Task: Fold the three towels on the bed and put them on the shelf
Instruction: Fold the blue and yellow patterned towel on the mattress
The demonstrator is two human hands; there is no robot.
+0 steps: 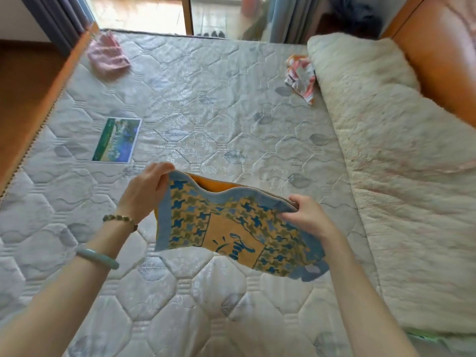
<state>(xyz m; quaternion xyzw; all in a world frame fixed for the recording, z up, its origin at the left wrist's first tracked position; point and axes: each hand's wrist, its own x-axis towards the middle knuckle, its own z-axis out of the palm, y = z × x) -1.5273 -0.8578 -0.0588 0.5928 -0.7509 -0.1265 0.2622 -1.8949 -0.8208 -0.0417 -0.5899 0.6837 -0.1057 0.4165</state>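
Left hand: the left hand (144, 189) pinches the left top corner of the blue towel (231, 228), thumb over the front face, fingers behind. Two bracelets sit on that wrist, a beaded one (120, 219) nearer the hand and a pale green bangle (98, 257) further up the forearm.
Right hand: the right hand (307, 216) grips the right top corner of the same towel, fingers curled over its edge.
Blue towel: doubled over and held up above the mattress (206, 112), at about 6 o'clock from the bed's middle. The front shows a blue and yellow check with a pale blue border and a plain yellow panel with blue script. An orange inner face shows along the sagging top edge. The lower right corner hangs lowest.
Pink towel: the pink towel (108, 55) lies crumpled on the mattress at about 10 o'clock, close to the far left corner.
Striped towel: the striped towel (301, 77), orange, pink and white, lies bunched at about 2 o'clock, touching the blanket (386, 150).
Blanket: a cream fleece heap along the bed's right side, from 1 to 5 o'clock.
Label: a green and blue label (117, 139) lies flat on the mattress at 9 o'clock.
Bed frame: an orange wooden frame (438, 52) runs along the right and left sides.
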